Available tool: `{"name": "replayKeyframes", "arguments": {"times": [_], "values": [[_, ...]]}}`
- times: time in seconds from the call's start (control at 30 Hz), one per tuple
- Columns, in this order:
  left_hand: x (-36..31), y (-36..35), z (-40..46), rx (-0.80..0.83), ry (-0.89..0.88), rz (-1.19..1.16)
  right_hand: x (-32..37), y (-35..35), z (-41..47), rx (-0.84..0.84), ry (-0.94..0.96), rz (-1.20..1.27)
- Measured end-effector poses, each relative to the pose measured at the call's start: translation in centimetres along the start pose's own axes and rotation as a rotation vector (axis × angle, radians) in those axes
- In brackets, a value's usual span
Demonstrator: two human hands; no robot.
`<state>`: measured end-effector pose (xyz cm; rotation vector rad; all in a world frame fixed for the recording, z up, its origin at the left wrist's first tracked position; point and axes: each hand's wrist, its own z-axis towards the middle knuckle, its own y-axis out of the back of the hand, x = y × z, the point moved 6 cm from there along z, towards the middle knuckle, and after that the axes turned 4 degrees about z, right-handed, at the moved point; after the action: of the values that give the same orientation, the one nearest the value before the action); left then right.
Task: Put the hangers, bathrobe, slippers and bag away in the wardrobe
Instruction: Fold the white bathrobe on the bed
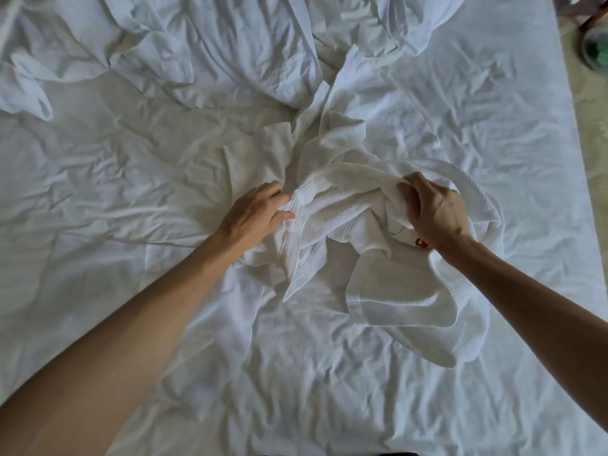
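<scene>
White waffle-weave bathrobe (332,222) crumpled mid-bed (131,159) on wrinkled sheets, gripped at both ends: left hand (255,213) clutching one bunched fold, right hand (434,213) fisted around the collar edge, hands apart.

A creased white sheet (329,373) covers the bed, filling nearly the whole view; a rumpled white duvet (204,44) lies bunched from 10 to 1 o'clock; pale floor (592,133) runs down the 3 o'clock edge; a blurred green round thing (596,49) sits at 2 o'clock.
</scene>
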<state>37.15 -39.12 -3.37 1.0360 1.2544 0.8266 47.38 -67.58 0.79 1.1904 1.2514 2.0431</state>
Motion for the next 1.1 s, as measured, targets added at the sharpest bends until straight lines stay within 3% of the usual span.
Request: {"name": "replayKeyframes", "arguments": {"times": [0.2, 0.33, 0.5, 0.7, 0.83, 1.1], "values": [[0.3, 0.7, -2.1, 0.072, 0.086, -0.061, -2.0, 1.2, 0.0, 0.075, 0.044, 0.081], [-0.5, 4.0, -2.5, -0.023, 0.254, -0.153, -1.4, 3.8, -1.1, 0.132, 0.103, 0.02], [-3.4, 10.8, -1.3, -0.094, 0.314, -0.223, 0.5, 11.2, 0.5, 0.008, 0.026, 0.003], [-5.9, 23.0, 2.0, -0.163, 0.309, -0.194, 3.1, 23.3, 5.4, -0.128, -0.025, -0.013], [-9.6, 32.9, 4.8, -0.263, 0.295, -0.099, 6.0, 32.0, 9.9, -0.307, -0.029, 0.023], [-16.8, 52.8, 7.1, -0.645, 0.321, 0.281, 13.5, 48.9, 14.5, -0.492, -0.095, -0.282]]}}
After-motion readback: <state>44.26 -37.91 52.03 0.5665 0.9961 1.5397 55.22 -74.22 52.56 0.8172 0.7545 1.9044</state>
